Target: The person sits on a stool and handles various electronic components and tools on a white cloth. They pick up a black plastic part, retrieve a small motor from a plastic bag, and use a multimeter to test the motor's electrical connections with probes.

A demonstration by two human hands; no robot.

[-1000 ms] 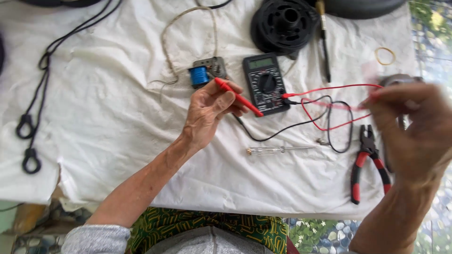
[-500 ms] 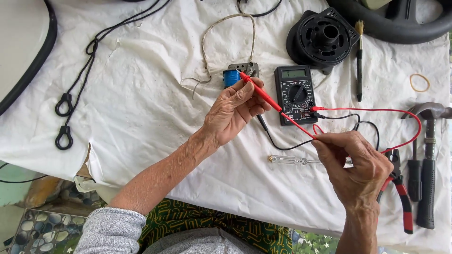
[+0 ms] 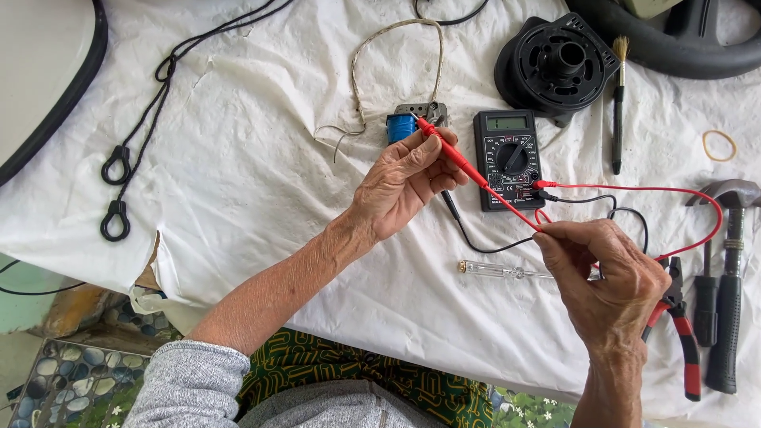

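Two hands, one red probe on a small coil

One red probe [image 3: 456,158] is pinched in the left hand [image 3: 400,186], its tip touching the blue coil part [image 3: 403,127] on the white-covered tabletop [image 3: 238,182], just left of the black multimeter [image 3: 509,157]. The red lead [image 3: 634,190] is gripped in the curled right hand [image 3: 610,285]. A good reading is judged to need the tip held steady and the lead kept slack.
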